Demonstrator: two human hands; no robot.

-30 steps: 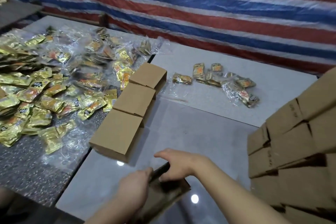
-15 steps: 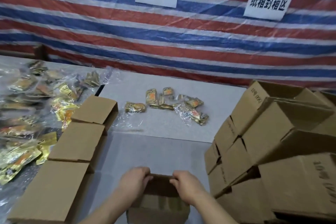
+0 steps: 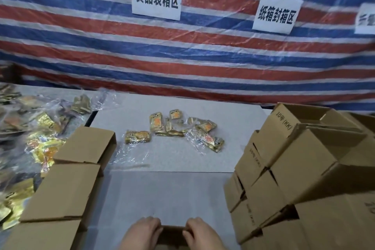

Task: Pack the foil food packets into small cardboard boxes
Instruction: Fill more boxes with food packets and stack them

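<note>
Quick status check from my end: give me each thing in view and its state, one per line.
Left hand: grips the box's left edge.
Right hand: grips its right edge.
Held box: at the near table edge, mostly cut off.
Row of boxes on the left: closed, lined up.
Box stack on the right: piled, some tops open.
Middle packets: loose, unpacked.
Left packet pile: heaped in plastic wrap.

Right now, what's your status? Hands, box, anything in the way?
Left hand and right hand both gripping small box at near table edge. Foil packets loose mid-table, none boxed yet. Path between clear; box stack right.
</note>
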